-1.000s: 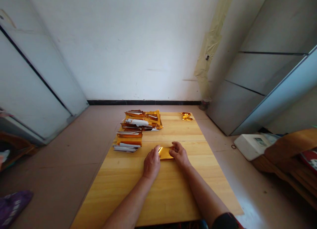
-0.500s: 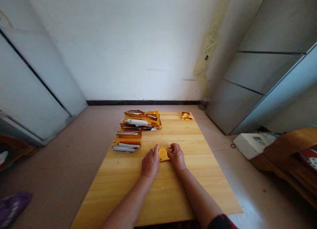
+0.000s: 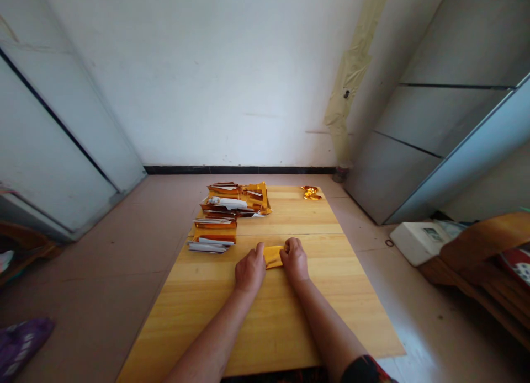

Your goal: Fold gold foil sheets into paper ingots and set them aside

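Observation:
A small piece of gold foil paper (image 3: 274,256) lies between my hands, low over the wooden table (image 3: 265,328). My left hand (image 3: 250,268) grips its left edge between thumb and fingers. At its right end, my right hand (image 3: 295,258) has its fingers curled in and pressed on the foil. Beyond my left hand, gold and white folded papers (image 3: 215,232) stand in rows at the table's left side. Behind them sits a further group of gold foil and white papers (image 3: 236,200).
Crumpled gold foil (image 3: 311,193) lies at the table's far right corner. A white box (image 3: 418,242) rests on wooden furniture to the right. On the floor at far left is a purple bag (image 3: 25,344). A wall stands behind the table.
My left hand has shifted slightly left. The gold piece between my hands looks a little flatter, with more of its face showing. The other papers have stayed in place.

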The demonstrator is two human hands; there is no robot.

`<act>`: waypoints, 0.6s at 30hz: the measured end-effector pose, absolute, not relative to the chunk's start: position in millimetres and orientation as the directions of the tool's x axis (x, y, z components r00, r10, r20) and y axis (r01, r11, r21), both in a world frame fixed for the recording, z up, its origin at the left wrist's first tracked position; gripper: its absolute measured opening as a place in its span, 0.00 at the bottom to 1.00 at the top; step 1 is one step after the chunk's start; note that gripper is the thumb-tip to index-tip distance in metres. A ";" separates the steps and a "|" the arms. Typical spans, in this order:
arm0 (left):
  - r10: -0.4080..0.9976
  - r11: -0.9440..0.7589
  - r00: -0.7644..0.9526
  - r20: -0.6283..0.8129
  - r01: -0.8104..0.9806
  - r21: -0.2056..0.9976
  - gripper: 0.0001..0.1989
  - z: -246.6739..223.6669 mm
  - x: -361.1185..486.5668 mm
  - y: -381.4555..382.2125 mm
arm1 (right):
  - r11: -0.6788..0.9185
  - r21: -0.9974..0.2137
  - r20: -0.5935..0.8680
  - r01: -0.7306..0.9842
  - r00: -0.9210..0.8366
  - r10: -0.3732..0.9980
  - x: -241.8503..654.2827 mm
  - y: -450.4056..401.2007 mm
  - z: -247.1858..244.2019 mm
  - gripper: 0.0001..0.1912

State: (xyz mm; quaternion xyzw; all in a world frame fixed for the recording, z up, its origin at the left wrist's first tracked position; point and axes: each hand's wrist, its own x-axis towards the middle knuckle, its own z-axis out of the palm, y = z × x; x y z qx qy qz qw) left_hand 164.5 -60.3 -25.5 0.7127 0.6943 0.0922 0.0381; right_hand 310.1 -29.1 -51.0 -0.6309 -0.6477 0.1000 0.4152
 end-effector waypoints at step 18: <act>0.997 -0.055 0.046 0.060 0.987 0.149 0.13 -22.2 163.9 -61.6 | 0.158 -0.662 0.347 0.733 0.113 0.931 310.6 -31.3 -46.8 0.07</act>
